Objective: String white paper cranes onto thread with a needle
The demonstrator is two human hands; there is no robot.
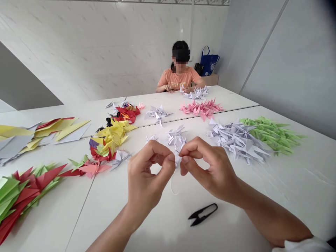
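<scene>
White thread hangs in a curve below the fingertips of the left hand and right hand. Each grip is together, thumb to index finger; what each clamps is too small to identify. Black thread snips lie nearer the wearer on the tabletop. White paper cranes lie beyond the hands; green paper cranes lie farther right.
</scene>
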